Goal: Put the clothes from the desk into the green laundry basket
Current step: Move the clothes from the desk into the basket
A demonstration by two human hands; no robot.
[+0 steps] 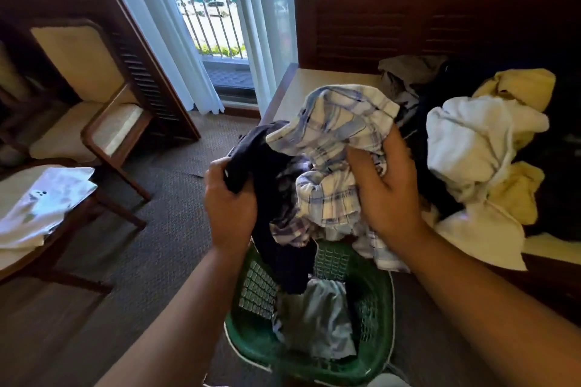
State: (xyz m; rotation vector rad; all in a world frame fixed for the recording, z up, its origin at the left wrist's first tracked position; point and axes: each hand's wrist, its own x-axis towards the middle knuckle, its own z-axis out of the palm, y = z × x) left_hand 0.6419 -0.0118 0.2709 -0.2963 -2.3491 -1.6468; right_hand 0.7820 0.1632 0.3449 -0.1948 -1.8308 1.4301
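Table: far left, round, with a white cloth lying on its top.
Chair: behind the table, cream cushions in a dark wood frame.
Window: at the back, between pale curtains, with railings outside.
Left hand: fingers curled tight round a fold of the navy garment, held above the basket.
Navy garment: hangs from the left hand, its lower end down inside the basket.
Green laundry basket: on the carpet just beside the desk, directly under both hands; a grey-blue garment lies in it.
Plaid shirt: bunched in mid-air over the basket, touching the navy garment.
Right hand: fingers and thumb clenched on the plaid shirt's right side.
Desk: right of the basket, pale top, dark louvred panels behind.
Clothes on the desk: a grey garment at the back, a white towel draped over the front edge, a yellow cloth partly under the towel, and dark pieces between them.
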